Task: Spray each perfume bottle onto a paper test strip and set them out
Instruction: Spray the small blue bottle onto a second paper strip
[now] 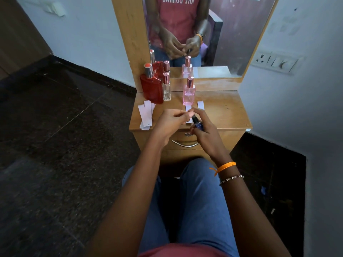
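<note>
The right hand (201, 130) was curled round a small dark blue perfume bottle (198, 126), held over the front edge of the wooden bench (222, 112), with one finger resting on top of its black sprayer. The left hand (170, 121) was just beside it, its thumb and fingertips pinching the near end of a white paper test strip (189, 115) that lay along the bench in front of the pink bottle (189, 94). The sprayer sat very close to that strip (whether any mist was leaving it could not be told).

The pink bottle stood upright near the middle of the bench, capped in rose gold. A second strip (200, 105) lay flat just to its right, apart from the bottle. At the left rear stood a red bottle (151, 88) with a silver collar and red cap, and just beside it a slim clear bottle (166, 88) with a rose-gold cap; both were upright. A loose stack of spare strips (145, 115) lay at the bench's left front corner, overhanging the edge slightly.

A mirror (222, 34) behind the bench reflected the bottles and both hands. The right wrist wore an orange band (225, 166) and a beaded bracelet (232, 178). Below the benchtop, a drawer with a metal handle (185, 143) faced the person's knees.
</note>
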Demonstrator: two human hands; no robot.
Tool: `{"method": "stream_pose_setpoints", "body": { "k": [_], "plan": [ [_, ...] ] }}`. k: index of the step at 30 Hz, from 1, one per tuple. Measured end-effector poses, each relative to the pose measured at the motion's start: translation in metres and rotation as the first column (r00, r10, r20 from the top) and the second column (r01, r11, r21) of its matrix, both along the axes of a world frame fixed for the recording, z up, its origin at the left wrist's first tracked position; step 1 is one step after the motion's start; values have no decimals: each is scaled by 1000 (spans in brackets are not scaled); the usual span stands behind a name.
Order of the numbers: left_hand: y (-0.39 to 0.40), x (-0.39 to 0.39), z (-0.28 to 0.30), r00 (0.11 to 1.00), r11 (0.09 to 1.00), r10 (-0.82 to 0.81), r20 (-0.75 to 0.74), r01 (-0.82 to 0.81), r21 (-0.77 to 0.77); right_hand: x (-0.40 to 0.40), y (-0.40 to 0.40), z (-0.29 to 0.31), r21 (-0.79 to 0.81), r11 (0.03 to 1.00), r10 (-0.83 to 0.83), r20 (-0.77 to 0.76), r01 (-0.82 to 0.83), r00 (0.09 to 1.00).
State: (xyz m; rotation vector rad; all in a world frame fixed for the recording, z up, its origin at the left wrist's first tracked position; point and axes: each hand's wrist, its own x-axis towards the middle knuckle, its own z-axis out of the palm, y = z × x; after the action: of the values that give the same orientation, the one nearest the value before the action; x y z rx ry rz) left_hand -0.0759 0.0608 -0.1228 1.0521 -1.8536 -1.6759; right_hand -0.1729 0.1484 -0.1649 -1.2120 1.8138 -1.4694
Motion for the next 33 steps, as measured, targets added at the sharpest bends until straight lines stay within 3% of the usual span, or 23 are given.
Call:
{"method": "stream_pose_setpoints", "body": {
  "k": [4, 8, 15, 21, 26, 33],
  "plan": [
    [3, -1, -5, 998, 1000, 17, 65, -18, 15, -2, 0, 4, -25, 992, -120, 44, 121, 992],
    [3, -3, -8, 996, 1000, 19, 84, -19, 5, -17, -4, 10, -31, 992, -109, 232, 120, 967],
    [-1, -5, -12, 997, 999, 30, 71, -29, -17, -52, -29, 15, -69, 969, -228, 119, 237, 966],
    [-3, -3, -15, 998, 999, 44, 55, -43, -13, -70, -57, 23, -111, 974, -202, -9, 200, 979],
    [-6, -1, -20, 996, 998, 65, 54, -65, -6, -79, -71, 16, -49, 977, -214, -128, 209, 968],
    [-9, 0, -22, 995, 997, 78, 59, -78, -5, -80, -74, 9, -41, 978, -209, -129, 205, 969]
  ]
}}
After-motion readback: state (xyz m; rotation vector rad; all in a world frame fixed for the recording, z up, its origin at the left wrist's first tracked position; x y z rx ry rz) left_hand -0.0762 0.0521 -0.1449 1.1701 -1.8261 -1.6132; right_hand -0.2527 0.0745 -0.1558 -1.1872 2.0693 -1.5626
